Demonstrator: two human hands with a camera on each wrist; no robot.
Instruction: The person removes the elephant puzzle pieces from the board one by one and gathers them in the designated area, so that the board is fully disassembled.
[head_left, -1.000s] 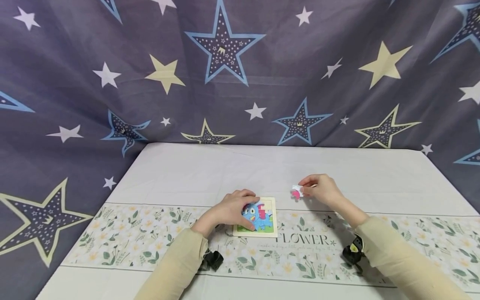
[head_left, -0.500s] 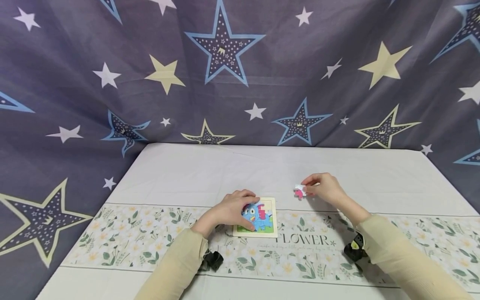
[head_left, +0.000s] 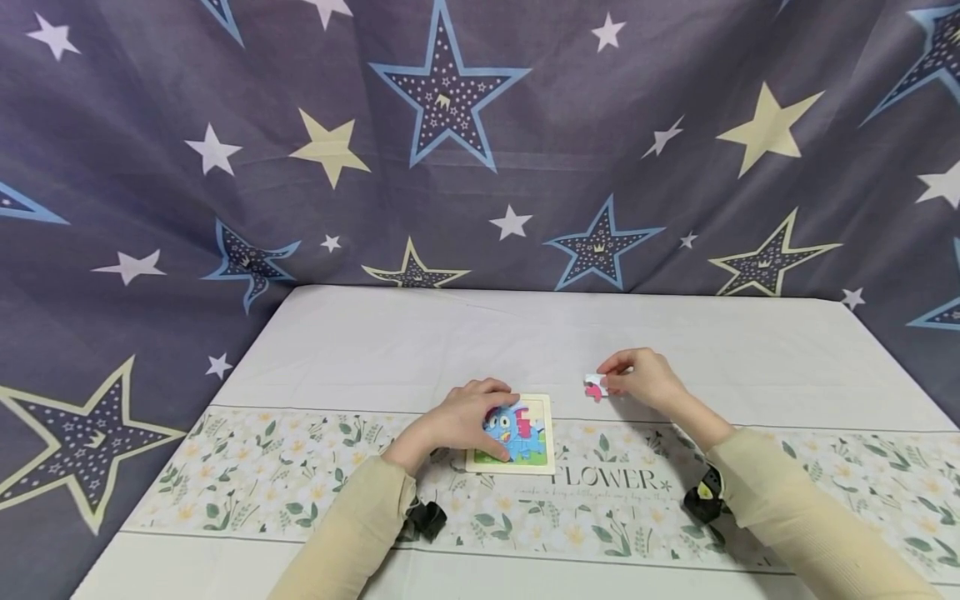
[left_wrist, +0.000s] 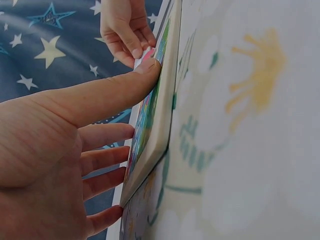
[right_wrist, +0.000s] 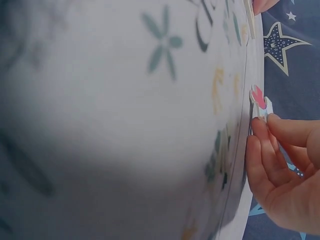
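Observation:
A small square jigsaw puzzle in a pale wooden frame lies on the table, showing a blue cartoon animal on green. My left hand rests on its left side, covering part of the picture. In the left wrist view, the left thumb presses on the puzzle's face while the straight fingers touch it farther along. To the right of the puzzle and farther back, my right hand pinches a white and pink puzzle piece. The right wrist view has this puzzle piece between thumb and fingertips, close over the table.
A white tablecloth with a floral band and the word FLOWER covers the table. Behind it hangs a dark star-patterned curtain. Each wrist wears a black camera, the left camera standing near the table's front.
My right hand shifts slightly right with the puzzle piece, then back left, and the piece's tilt changes a little. My left hand and the puzzle stay in place.

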